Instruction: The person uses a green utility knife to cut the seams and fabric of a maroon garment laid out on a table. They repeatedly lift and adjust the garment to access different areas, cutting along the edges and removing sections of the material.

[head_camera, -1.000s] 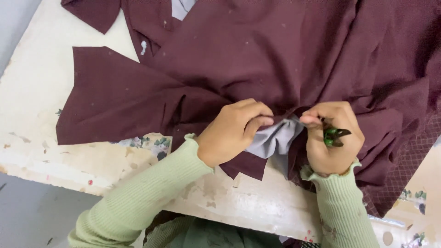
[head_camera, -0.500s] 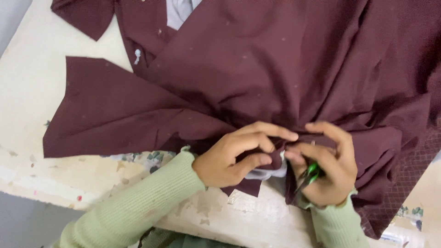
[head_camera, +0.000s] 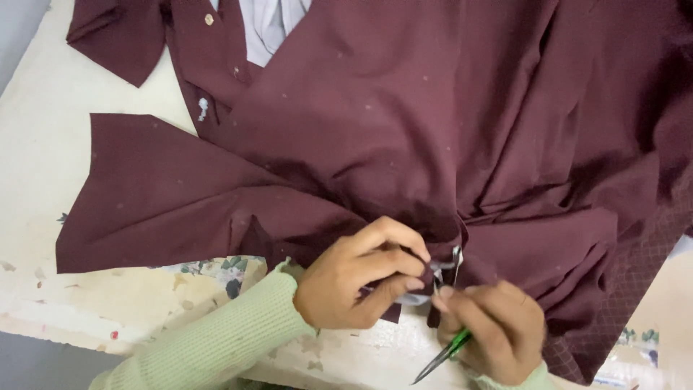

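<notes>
On the worn table [head_camera: 43, 180], both hands pinch the rumpled maroon garment [head_camera: 404, 123]; the right apparently grips green-handled snips [head_camera: 442, 355].

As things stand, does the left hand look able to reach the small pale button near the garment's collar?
Probably yes: the left hand pinches maroon fabric near the table edge, and only flat cloth lies between it and the button.

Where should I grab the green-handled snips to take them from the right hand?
Probably grip the green-handled snips at the green middle showing below the right hand, coming from the lower left along the table. The thin metal tip points that way, so close behind it.
</notes>
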